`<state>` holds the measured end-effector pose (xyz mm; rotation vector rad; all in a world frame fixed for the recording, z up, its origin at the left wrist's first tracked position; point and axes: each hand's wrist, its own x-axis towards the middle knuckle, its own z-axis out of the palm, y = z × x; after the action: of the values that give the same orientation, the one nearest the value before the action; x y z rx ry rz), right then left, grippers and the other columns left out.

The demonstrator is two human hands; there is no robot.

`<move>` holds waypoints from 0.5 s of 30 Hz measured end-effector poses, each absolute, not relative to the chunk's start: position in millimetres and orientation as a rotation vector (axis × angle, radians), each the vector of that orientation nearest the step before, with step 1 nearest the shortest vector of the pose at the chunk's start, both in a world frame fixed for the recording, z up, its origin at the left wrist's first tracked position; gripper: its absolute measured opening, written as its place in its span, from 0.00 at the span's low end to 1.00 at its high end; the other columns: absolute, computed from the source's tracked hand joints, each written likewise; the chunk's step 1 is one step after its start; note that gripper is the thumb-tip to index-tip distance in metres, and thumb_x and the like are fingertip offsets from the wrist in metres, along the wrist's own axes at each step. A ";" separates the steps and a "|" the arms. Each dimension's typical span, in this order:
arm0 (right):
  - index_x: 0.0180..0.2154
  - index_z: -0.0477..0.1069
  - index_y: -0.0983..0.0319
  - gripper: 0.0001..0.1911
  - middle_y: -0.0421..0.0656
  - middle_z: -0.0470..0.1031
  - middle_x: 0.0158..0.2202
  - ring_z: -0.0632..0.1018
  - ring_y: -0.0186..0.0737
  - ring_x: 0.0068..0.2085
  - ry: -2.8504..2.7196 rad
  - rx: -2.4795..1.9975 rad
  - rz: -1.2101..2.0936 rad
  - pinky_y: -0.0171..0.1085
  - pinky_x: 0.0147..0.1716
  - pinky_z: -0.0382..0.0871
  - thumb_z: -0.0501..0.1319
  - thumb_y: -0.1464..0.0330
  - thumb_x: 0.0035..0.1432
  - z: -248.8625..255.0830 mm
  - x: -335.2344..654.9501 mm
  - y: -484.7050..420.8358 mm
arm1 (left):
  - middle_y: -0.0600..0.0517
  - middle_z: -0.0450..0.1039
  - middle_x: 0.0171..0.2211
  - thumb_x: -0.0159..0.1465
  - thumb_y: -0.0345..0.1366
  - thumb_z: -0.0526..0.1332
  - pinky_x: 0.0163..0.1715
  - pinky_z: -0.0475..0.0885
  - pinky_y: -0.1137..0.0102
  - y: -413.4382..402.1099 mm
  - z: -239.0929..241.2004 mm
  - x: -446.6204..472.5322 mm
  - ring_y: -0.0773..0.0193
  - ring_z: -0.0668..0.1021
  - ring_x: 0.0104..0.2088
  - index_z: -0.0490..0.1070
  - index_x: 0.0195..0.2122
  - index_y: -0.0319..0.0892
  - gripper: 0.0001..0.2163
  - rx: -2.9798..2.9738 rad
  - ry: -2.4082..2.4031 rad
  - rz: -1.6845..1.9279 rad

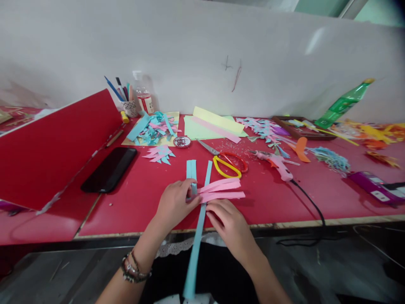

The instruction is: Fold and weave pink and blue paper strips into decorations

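My left hand (176, 202) rests on the red table (284, 198), its fingers pinched on the crossing of pink paper strips (221, 190) and short blue strips (191, 169). My right hand (228, 221) lies just right of it, fingers curled on a long blue paper strip (196, 236) that runs from the table edge down toward my lap. The pink strips fan out to the right from under my left fingers.
Yellow and red scissors (228, 164) and a pink glue gun (276, 162) with its cord lie beyond the strips. A black phone (109, 169), a red board (53, 147), a pen cup (129, 107), paper scraps (155, 127), a small tin (182, 142) and a green bottle (343, 103) surround them.
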<state>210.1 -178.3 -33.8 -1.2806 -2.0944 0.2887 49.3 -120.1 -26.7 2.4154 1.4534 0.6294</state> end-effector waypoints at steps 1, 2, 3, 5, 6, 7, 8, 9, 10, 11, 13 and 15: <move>0.35 0.65 0.62 0.09 0.44 0.70 0.35 0.70 0.38 0.39 -2.094 -1.275 0.270 0.37 0.39 0.65 0.50 0.77 0.54 -33.2 210.2 -180.0 | 0.55 0.66 0.25 0.55 0.40 0.55 0.27 0.60 0.73 -120.0 -26.6 49.4 0.66 0.68 0.27 0.62 0.41 0.42 0.13 2.418 1.452 0.628; 0.35 0.66 0.62 0.09 0.44 0.70 0.36 0.70 0.38 0.39 -2.080 -1.271 0.250 0.36 0.39 0.65 0.50 0.76 0.54 -31.5 211.2 -181.8 | 0.55 0.66 0.25 0.55 0.40 0.55 0.27 0.61 0.72 -119.8 -26.6 49.6 0.66 0.68 0.27 0.62 0.41 0.42 0.14 2.420 1.450 0.627; 0.35 0.66 0.61 0.09 0.45 0.71 0.35 0.71 0.37 0.38 -2.055 -1.268 0.224 0.36 0.38 0.66 0.50 0.76 0.54 -28.6 213.0 -183.3 | 0.55 0.67 0.25 0.55 0.41 0.56 0.28 0.61 0.72 -119.6 -26.5 49.7 0.66 0.68 0.27 0.62 0.41 0.42 0.14 2.424 1.446 0.626; 0.35 0.65 0.61 0.09 0.44 0.71 0.33 0.71 0.37 0.37 -1.977 -1.264 0.156 0.36 0.38 0.66 0.50 0.76 0.54 -19.3 219.2 -183.6 | 0.54 0.67 0.25 0.54 0.42 0.56 0.29 0.61 0.72 -119.1 -26.7 49.6 0.65 0.69 0.28 0.62 0.42 0.42 0.16 2.433 1.439 0.623; 0.35 0.65 0.61 0.09 0.44 0.71 0.32 0.72 0.37 0.36 -1.941 -1.264 0.120 0.36 0.38 0.66 0.50 0.76 0.54 -13.4 223.0 -181.5 | 0.54 0.67 0.26 0.54 0.42 0.56 0.29 0.61 0.71 -118.9 -26.9 49.5 0.65 0.69 0.28 0.62 0.42 0.43 0.16 2.438 1.435 0.620; 0.35 0.66 0.61 0.08 0.44 0.71 0.32 0.72 0.37 0.36 -1.913 -1.272 0.095 0.36 0.38 0.66 0.50 0.75 0.54 -7.4 226.9 -177.2 | 0.54 0.67 0.26 0.54 0.42 0.57 0.29 0.61 0.71 -118.8 -27.1 49.3 0.65 0.69 0.28 0.62 0.43 0.43 0.17 2.444 1.430 0.618; 0.35 0.66 0.61 0.09 0.44 0.71 0.32 0.72 0.37 0.37 -1.916 -1.281 0.100 0.36 0.38 0.66 0.50 0.75 0.54 -1.8 230.7 -170.8 | 0.54 0.67 0.26 0.53 0.43 0.57 0.29 0.61 0.71 -118.8 -27.2 49.0 0.65 0.69 0.28 0.61 0.43 0.43 0.17 2.451 1.425 0.617; 0.36 0.66 0.61 0.09 0.45 0.71 0.34 0.72 0.37 0.38 -1.949 -1.306 0.138 0.36 0.39 0.66 0.50 0.74 0.54 2.7 234.0 -162.2 | 0.54 0.67 0.26 0.54 0.43 0.57 0.29 0.61 0.71 -118.9 -27.3 48.8 0.65 0.69 0.28 0.61 0.43 0.43 0.17 2.456 1.421 0.619; 0.36 0.66 0.61 0.10 0.45 0.71 0.35 0.72 0.38 0.39 -1.998 -1.325 0.179 0.37 0.40 0.65 0.49 0.74 0.55 5.8 236.9 -151.8 | 0.54 0.67 0.26 0.54 0.43 0.56 0.29 0.61 0.71 -119.1 -27.2 48.5 0.64 0.69 0.29 0.61 0.44 0.43 0.18 2.458 1.418 0.622; 0.39 0.66 0.61 0.11 0.45 0.71 0.38 0.71 0.38 0.41 -2.083 -1.344 0.231 0.38 0.41 0.65 0.49 0.74 0.55 7.1 239.2 -139.9 | 0.54 0.67 0.26 0.54 0.44 0.56 0.29 0.61 0.71 -119.3 -26.9 48.4 0.64 0.69 0.29 0.61 0.44 0.42 0.18 2.459 1.415 0.621; 0.43 0.65 0.61 0.14 0.46 0.69 0.42 0.70 0.40 0.45 -2.225 -1.353 0.293 0.41 0.44 0.64 0.50 0.74 0.54 5.4 241.9 -114.4 | 0.53 0.68 0.27 0.54 0.44 0.56 0.29 0.61 0.70 -119.6 -26.0 48.3 0.64 0.70 0.29 0.61 0.43 0.42 0.18 2.454 1.416 0.614; 0.46 0.63 0.62 0.17 0.48 0.68 0.45 0.68 0.41 0.48 -2.346 -1.341 0.323 0.43 0.47 0.61 0.52 0.74 0.53 1.0 242.5 -90.3 | 0.53 0.68 0.28 0.53 0.45 0.57 0.29 0.61 0.70 -119.6 -25.1 48.6 0.63 0.70 0.30 0.61 0.43 0.42 0.18 2.449 1.420 0.596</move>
<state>242.5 -90.3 1.0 -1.3409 -2.3457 0.3226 48.6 -119.6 -25.1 2.4494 1.4199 0.5959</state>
